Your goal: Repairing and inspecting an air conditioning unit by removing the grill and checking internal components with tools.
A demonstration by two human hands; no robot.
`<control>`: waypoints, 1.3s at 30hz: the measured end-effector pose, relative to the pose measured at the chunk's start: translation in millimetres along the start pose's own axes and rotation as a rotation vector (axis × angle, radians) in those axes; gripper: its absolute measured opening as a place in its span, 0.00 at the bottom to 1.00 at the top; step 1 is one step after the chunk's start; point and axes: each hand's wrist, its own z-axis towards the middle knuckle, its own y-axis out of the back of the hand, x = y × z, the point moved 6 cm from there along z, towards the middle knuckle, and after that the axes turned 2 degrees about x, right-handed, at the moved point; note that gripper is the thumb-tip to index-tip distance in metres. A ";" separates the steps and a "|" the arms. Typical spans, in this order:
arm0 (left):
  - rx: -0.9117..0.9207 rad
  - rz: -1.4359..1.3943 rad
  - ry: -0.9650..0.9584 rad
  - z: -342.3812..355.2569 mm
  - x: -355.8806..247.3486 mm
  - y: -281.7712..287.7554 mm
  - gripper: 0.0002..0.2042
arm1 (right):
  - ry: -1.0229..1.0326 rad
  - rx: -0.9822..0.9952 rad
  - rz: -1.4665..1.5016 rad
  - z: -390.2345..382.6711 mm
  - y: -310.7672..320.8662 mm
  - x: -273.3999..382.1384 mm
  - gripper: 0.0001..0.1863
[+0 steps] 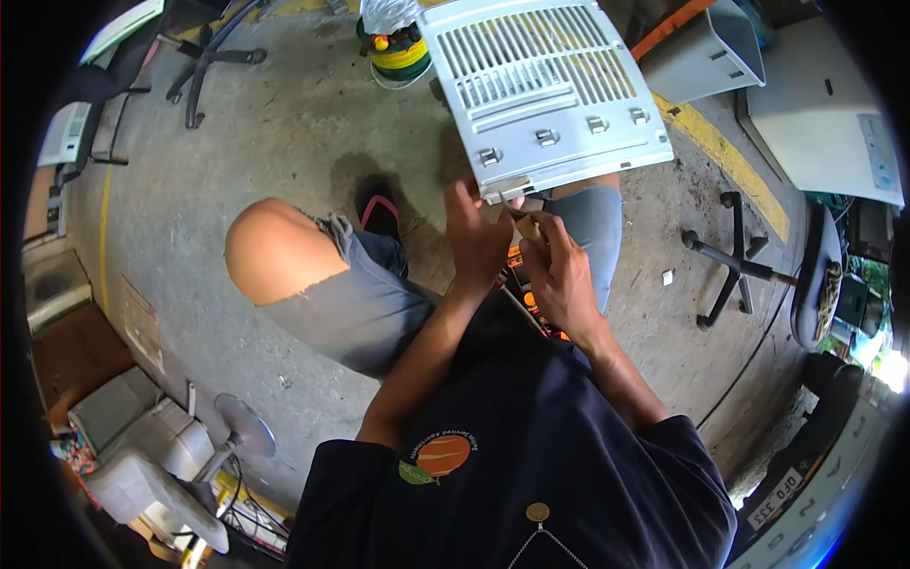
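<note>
A pale metal panel with slotted vents and small raised clips rests over my right knee, tilted upward. My left hand is closed at the panel's lower left edge, fingers on a small metal bracket there. My right hand is closed just below that edge around a small tan object, perhaps a tool, its end hidden. Between my legs, partly hidden by my hands, lies a case of orange and black items.
A green and yellow round container stands beyond the panel, a grey bin at upper right. Chair bases stand at upper left and right. A white cabinet is at right; stacked clutter and a fan-like stand are at lower left.
</note>
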 end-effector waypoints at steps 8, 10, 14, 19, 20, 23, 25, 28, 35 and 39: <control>0.223 -1.222 1.210 -22.1 17.5 0.5 0.19 | -0.175 -0.055 0.101 14.5 20.7 -9.5 0.13; 0.212 -1.253 1.226 -13.4 21.6 -4.0 0.16 | -0.142 -0.020 0.087 15.9 16.3 -8.5 0.12; 0.217 -1.354 1.283 -1.1 36.7 -17.6 0.14 | -0.048 0.057 0.029 13.5 4.2 -3.7 0.11; 0.600 -1.563 0.922 -4.9 57.7 -31.8 0.15 | 0.007 0.029 -0.013 9.3 -16.9 -5.5 0.11; 0.565 -1.561 0.891 -6.5 58.4 -31.5 0.14 | -0.011 0.029 -0.008 10.1 -16.2 -1.7 0.12; 0.446 -1.557 0.787 -10.4 60.0 -28.6 0.14 | -0.055 0.043 0.007 13.6 -14.4 8.2 0.13; 0.462 -1.571 0.767 -4.8 44.0 -28.8 0.14 | -0.029 0.045 0.003 18.4 -17.7 8.7 0.14; 0.500 -1.597 0.726 -2.9 14.6 -28.8 0.16 | 0.029 0.056 0.009 20.8 -20.7 6.6 0.15; 0.503 -1.714 0.717 -9.7 19.2 -35.5 0.23 | 0.016 0.143 -0.033 31.9 -17.0 12.2 0.14; 0.471 -1.676 0.628 -14.1 28.3 -38.9 0.27 | 0.022 0.188 -0.096 36.2 -13.4 13.1 0.13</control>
